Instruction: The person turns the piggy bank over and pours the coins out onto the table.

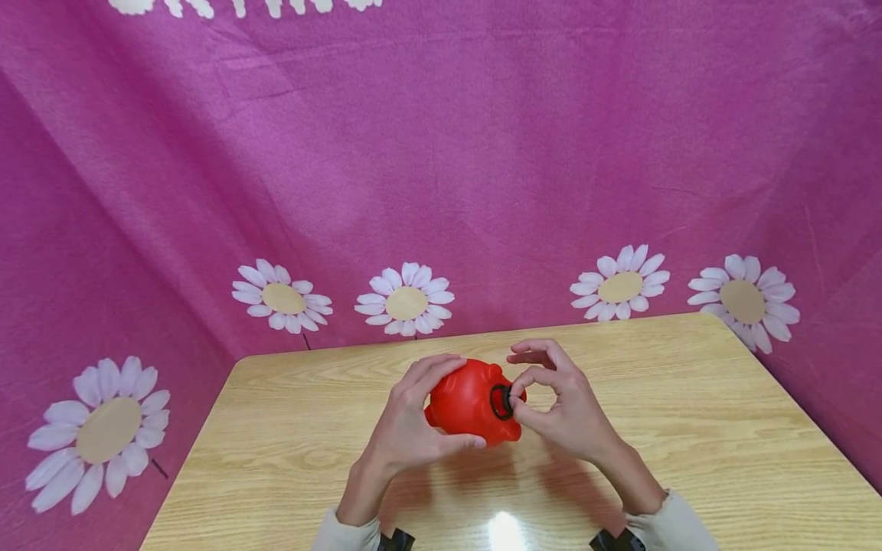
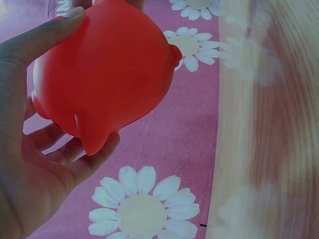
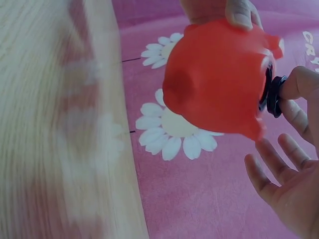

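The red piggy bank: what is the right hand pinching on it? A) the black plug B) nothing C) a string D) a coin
A: the right hand has its fingers pinching the black plug on the red piggy bank, which the left hand grips.

toy: red piggy bank (image 1: 468,402), smooth shiny plastic, round fat body with little stubby legs and small ears
pose: tipped on its side, belly turned toward the right, lifted just off the wooden table
plug: black round stopper (image 1: 501,402) in the belly hole, sticking out a bit past the rim in the right wrist view
hold: cupped from the left side, plug pinched on the right
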Demonstrator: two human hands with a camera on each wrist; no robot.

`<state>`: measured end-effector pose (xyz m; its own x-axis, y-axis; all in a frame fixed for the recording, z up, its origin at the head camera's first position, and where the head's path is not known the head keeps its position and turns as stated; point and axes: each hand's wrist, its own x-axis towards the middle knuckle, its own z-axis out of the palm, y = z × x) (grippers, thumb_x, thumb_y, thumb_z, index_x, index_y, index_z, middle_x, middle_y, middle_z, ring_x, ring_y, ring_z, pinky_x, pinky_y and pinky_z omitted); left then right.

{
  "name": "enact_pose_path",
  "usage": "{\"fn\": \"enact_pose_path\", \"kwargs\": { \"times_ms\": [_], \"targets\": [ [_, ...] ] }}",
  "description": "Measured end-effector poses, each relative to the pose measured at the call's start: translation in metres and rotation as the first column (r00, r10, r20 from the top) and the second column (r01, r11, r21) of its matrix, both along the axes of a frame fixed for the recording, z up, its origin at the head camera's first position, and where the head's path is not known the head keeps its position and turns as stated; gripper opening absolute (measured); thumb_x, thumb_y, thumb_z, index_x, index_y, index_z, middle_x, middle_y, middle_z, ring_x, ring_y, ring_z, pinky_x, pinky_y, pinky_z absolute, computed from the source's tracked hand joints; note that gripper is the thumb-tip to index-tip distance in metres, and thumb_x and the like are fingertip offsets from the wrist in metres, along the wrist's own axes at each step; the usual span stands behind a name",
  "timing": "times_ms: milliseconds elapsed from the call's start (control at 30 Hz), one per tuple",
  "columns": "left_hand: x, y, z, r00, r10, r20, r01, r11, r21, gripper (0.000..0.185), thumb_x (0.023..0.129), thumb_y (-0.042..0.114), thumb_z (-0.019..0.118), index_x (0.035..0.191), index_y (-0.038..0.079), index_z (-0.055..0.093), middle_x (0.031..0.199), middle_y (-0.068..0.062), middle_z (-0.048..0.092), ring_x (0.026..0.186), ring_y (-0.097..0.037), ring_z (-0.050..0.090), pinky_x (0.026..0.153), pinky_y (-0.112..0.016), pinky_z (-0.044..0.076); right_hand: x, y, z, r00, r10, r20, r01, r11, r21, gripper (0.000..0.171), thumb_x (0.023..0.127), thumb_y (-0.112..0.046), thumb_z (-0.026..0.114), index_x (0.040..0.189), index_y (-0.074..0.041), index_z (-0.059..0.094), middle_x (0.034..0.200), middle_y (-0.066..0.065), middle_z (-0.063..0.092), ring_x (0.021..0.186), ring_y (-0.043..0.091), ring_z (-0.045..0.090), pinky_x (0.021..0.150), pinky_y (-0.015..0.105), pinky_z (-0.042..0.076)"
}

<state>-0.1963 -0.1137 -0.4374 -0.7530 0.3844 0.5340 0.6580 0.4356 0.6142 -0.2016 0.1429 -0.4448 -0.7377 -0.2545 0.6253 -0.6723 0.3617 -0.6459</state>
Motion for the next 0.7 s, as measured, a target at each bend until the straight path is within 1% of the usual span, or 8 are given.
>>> {"fn": "enact_pose_path", "kwargs": {
  "times_ms": [133, 233, 367, 567, 700],
  "targets": [
    [-0.001, -0.003, 0.001, 1.000, 0.009, -0.001, -0.009, 1.000, 0.004, 0.088, 0.067, 0.030, 0.103, 0.146, 0.022, 0.063, 0.146, -0.002, 0.063, 0.135, -0.024, 0.061, 0.097, -0.041, 0.065, -0.001, 0.004, 0.002, 1.000, -0.015, 0.012, 0.015, 1.000, -0.015, 0.039, 0.078, 0.010, 0.080, 0.080, -0.028, 0.071, 0.135, 0.000, 0.063, 0.121, 0.024, 0.069, 0.101, 0.020, 0.052],
    [-0.002, -0.005, 0.001, 1.000, 0.007, 0.006, -0.007, 1.000, 0.011, 0.088, 0.067, 0.029, 0.103, 0.146, 0.021, 0.063, 0.146, -0.002, 0.063, 0.135, -0.023, 0.062, 0.097, -0.040, 0.065, -0.002, 0.007, 0.002, 0.999, -0.026, 0.028, 0.026, 1.000, -0.006, 0.040, 0.078, 0.009, 0.081, 0.081, -0.029, 0.070, 0.136, -0.001, 0.062, 0.123, 0.021, 0.068, 0.102, 0.019, 0.051],
    [-0.002, -0.006, 0.002, 1.000, 0.013, 0.001, -0.013, 1.000, 0.013, 0.089, 0.067, 0.029, 0.103, 0.146, 0.021, 0.063, 0.146, -0.003, 0.063, 0.135, -0.024, 0.062, 0.097, -0.040, 0.065, -0.004, 0.008, 0.001, 1.000, -0.026, 0.017, 0.026, 1.000, -0.009, 0.041, 0.077, 0.010, 0.081, 0.081, -0.029, 0.070, 0.135, -0.001, 0.063, 0.122, 0.022, 0.068, 0.102, 0.019, 0.050],
    [-0.003, -0.007, 0.001, 1.000, 0.009, -0.003, -0.008, 1.000, 0.027, 0.088, 0.068, 0.028, 0.102, 0.147, 0.021, 0.063, 0.146, -0.003, 0.063, 0.134, -0.024, 0.063, 0.096, -0.040, 0.066, -0.004, 0.010, 0.003, 0.999, -0.036, -0.009, 0.036, 0.999, -0.026, 0.040, 0.077, 0.010, 0.081, 0.081, -0.028, 0.071, 0.132, 0.006, 0.067, 0.118, 0.021, 0.069, 0.101, 0.017, 0.049],
    [-0.002, -0.008, 0.000, 1.000, 0.015, 0.008, -0.015, 0.999, 0.035, 0.087, 0.069, 0.029, 0.102, 0.147, 0.022, 0.063, 0.147, -0.003, 0.062, 0.135, -0.025, 0.062, 0.095, -0.041, 0.066, -0.004, 0.015, 0.002, 0.998, -0.056, 0.010, 0.056, 0.998, -0.025, 0.040, 0.079, 0.010, 0.081, 0.081, -0.028, 0.071, 0.132, 0.003, 0.066, 0.119, 0.019, 0.068, 0.101, 0.017, 0.049]
  ]
}}
